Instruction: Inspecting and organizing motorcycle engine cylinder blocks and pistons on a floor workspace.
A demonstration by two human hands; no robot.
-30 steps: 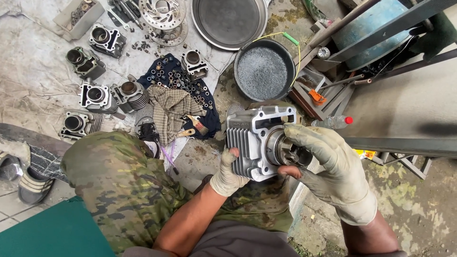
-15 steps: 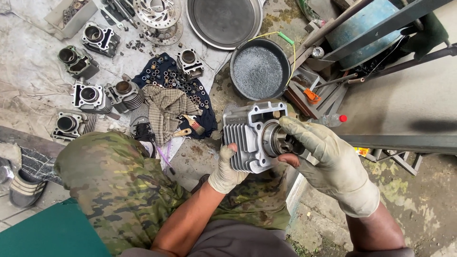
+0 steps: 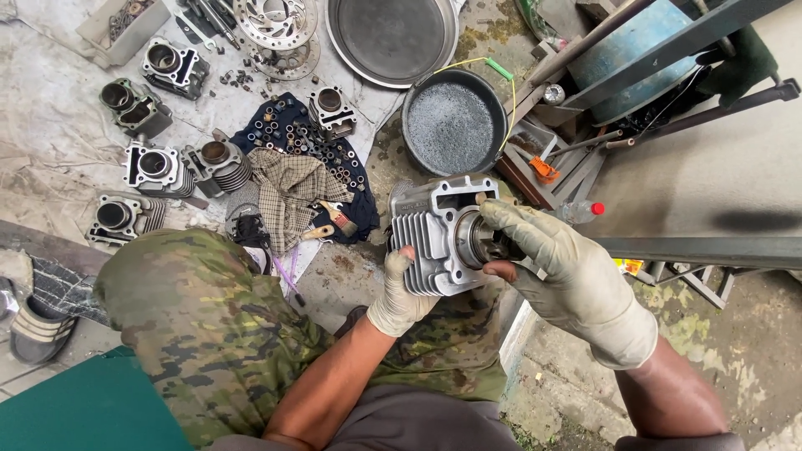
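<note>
Head view: finned engine cylinder (image 3: 434, 238) held mid-air, near centre.
Left hand (image 3: 399, 288) clamped underneath; right hand (image 3: 555, 267) gripping sleeve end. Likely slip risk: gloved, possibly greasy grip, heavy casting.

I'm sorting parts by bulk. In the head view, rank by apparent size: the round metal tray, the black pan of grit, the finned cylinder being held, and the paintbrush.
1. round metal tray
2-3. finned cylinder and black pan: alike; cylinder is nearer the camera, so unsure
4. paintbrush

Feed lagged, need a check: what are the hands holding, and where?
Left hand grips the engine cylinder at its finned side; right hand has fingers at its bore.
</note>
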